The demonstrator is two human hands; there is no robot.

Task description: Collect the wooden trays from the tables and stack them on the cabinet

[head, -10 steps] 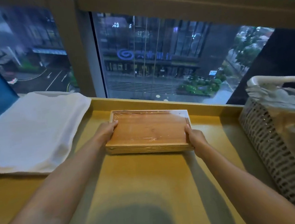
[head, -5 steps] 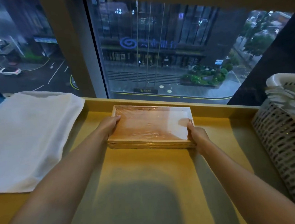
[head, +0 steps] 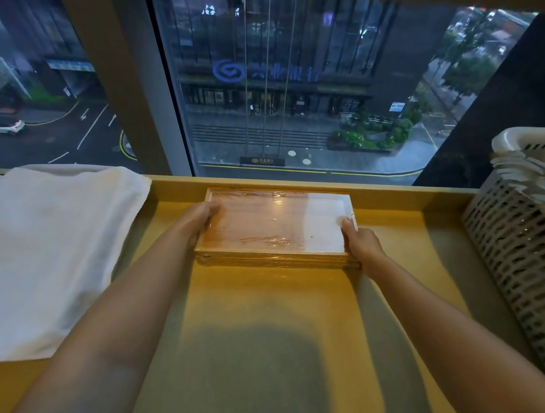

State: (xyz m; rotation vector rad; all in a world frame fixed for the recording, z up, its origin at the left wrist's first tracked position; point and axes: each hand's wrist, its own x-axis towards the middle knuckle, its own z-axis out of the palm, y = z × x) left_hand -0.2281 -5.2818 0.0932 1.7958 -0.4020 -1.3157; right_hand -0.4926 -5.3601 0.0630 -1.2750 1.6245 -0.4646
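Note:
A stack of wooden trays (head: 266, 229), wrapped in shiny clear film, rests on the yellow cabinet top (head: 272, 304) close to its raised back rim under the window. My left hand (head: 200, 221) grips the stack's left side, fingers over the top edge. My right hand (head: 360, 241) grips the right front corner, thumb on the top tray's rim. The top tray's right part looks white from glare. How many trays are in the stack is unclear.
A folded white towel (head: 50, 256) lies on the left of the cabinet top. A white woven basket (head: 527, 235) holding white items stands at the right edge. A large window (head: 288, 91) overlooks a street behind the rim.
The tray stack has shifted slightly farther back toward the window rim, and both hands stay on its sides. My view has tilted a little upward.

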